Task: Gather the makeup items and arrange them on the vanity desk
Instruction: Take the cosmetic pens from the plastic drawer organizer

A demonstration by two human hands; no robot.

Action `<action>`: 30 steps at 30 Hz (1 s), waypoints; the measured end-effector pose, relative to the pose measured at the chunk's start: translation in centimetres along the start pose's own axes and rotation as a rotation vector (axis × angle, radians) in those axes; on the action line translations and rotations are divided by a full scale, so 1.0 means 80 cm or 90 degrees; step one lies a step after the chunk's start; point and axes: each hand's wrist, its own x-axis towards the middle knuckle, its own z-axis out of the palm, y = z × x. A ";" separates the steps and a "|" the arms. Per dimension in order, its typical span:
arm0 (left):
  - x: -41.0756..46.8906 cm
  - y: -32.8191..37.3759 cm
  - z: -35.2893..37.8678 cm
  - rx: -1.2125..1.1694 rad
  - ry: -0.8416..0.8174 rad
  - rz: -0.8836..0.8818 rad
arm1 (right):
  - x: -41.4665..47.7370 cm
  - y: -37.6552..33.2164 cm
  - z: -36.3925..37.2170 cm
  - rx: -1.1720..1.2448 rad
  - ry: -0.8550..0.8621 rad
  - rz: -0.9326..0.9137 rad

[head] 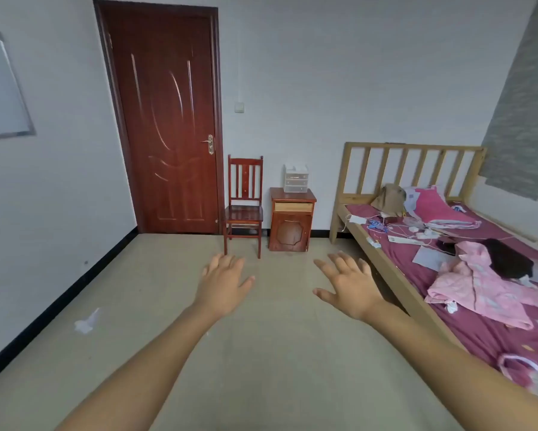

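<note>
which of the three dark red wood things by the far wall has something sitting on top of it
The small cabinet beside the bed: a clear drawer organizer stands on its top. The chair seat is bare, and the door carries nothing.

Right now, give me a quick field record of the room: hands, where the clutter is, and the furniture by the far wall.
left hand: open, empty, held out over the floor
right hand: open, empty, held out over the floor
bed: on the right, small items and pink clothes scattered on it
cabinet: against the far wall, between chair and bed
drawer organizer: on top of the cabinet
chair: beside the cabinet, seat bare
door: closed
</note>
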 end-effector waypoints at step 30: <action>0.551 -0.041 0.172 0.003 -0.075 -0.003 | 0.524 0.208 0.095 -0.010 -0.048 0.038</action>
